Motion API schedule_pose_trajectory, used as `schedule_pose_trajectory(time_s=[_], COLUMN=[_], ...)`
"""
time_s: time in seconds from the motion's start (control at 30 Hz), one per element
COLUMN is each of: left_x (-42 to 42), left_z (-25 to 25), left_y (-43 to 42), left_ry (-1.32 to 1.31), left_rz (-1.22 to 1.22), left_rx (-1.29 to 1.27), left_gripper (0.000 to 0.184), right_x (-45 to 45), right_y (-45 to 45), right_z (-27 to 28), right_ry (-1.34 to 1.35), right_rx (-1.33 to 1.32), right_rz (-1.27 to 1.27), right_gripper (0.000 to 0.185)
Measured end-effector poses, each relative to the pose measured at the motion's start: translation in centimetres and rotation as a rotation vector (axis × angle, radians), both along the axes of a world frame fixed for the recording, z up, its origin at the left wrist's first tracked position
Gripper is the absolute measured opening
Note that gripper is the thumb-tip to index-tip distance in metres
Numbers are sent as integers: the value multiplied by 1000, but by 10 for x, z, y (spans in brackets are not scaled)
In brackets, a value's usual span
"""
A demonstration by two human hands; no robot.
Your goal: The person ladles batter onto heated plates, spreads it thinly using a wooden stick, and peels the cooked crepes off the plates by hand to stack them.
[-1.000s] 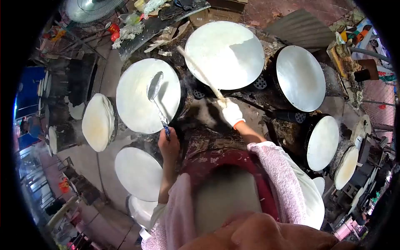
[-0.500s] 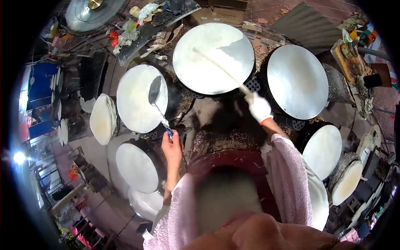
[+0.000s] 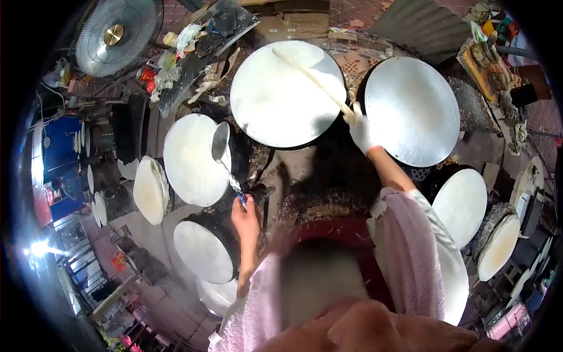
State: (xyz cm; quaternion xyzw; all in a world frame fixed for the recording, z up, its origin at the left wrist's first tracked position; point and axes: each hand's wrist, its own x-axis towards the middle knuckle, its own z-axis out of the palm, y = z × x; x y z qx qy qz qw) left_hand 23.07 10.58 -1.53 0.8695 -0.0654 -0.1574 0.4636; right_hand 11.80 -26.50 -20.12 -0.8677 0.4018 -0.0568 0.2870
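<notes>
My left hand [image 3: 246, 220], bare, is closed round the blue-wrapped handle of a metal ladle [image 3: 220, 142]. The ladle's bowl is over the right edge of a round griddle coated white [image 3: 193, 161]. My right hand [image 3: 362, 130] wears a white glove and grips a pale wooden stick [image 3: 308, 76]. That stick reaches up and left across the large central griddle [image 3: 281, 111], which is mostly covered in white, with a greyer patch at its upper right. A bare-looking metal griddle [image 3: 412, 108] lies just right of the gloved hand.
More round griddles stand at lower left [image 3: 203, 252] and right [image 3: 460, 208]. Stacks of thin round sheets lie at the left [image 3: 151, 190] and far right [image 3: 498, 247]. A fan [image 3: 113, 35] is at upper left, beside a cluttered dark board [image 3: 202, 53].
The stick has swept rightward over the central griddle with my right hand, and the greyer patch there has shrunk. The ladle has moved to the right edge of the left griddle. The view has shifted.
</notes>
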Motion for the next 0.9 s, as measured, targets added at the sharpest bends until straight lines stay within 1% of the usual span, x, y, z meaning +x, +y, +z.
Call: schedule_pose_trajectory(time_s=[0.03,0.07,0.1,0.13,0.17,0.23,0.27,0.3,0.37,0.4,0.43,0.47,0.5,0.53,0.57,0.6,0.63,0.67,0.7,0.73,0.8,0.83,0.9], left_x=[-1,-4,-6,-7,-8,-18,-18,-17,-19,-16,-15,-9,-3,0,5,7,8,12,19,29,55,69,99], left_z=[0,2,3,-3,-6,23,21,19,22,19,25,14,-3,-15,-15,-8,-1,1,-4,-6,-9,-12,-20], left_y=[0,1,2,6,8,-17,-15,-16,-23,-21,-25,-19,-8,-8,-17,-29,-43,-57,-68,-79,-110,-127,-164], left_ry=[63,126,187,123,5,67,125,111,89,131,264,208,155,76,-217,-10,198,221,213,227,265,295,321], left_rz=[36,73,108,83,26,57,76,67,44,55,104,69,33,6,-155,-103,-50,-72,-101,-154,-235,-262,-342], left_rx=[-26,-48,-71,-45,26,-6,-11,-25,-58,-24,-101,-74,-42,-30,44,-31,-105,-156,-184,-192,-216,-227,-264], left_gripper=[14,14,14,13,13,17,17,17,18,17,16,14,13,15,15,16,16,16,17,17,17,17,16], right_x=[28,49,71,93,112,138,143,140,98,78,44,15,-10,-29,-38,-46,-49,-48,-46,-40,-40,-39,-34], right_y=[-13,-29,-45,-60,-65,-53,-50,-37,-3,15,31,50,58,67,71,75,77,71,63,51,10,3,-1], right_z=[5,11,23,35,50,68,72,38,51,59,81,60,62,55,51,55,58,65,50,23,39,24,72], right_ry=[132,14,-18,-49,10,-105,-160,-460,-182,-36,-192,-625,-628,-675,-635,-565,-519,-461,-558,-653,-300,-343,-173], right_rx=[-120,-38,-23,-8,-56,-116,-149,-57,107,174,389,554,583,625,894,1145,1268,1275,1154,1031,723,757,1002], right_rz=[-5,5,9,14,15,7,5,91,145,182,-3,-178,-308,-456,-498,-559,-512,-456,-416,-377,-314,-306,-295], right_gripper=[61,62,62,63,64,63,63,60,53,49,46,43,42,50,45,40,39,40,41,42,43,41,41])
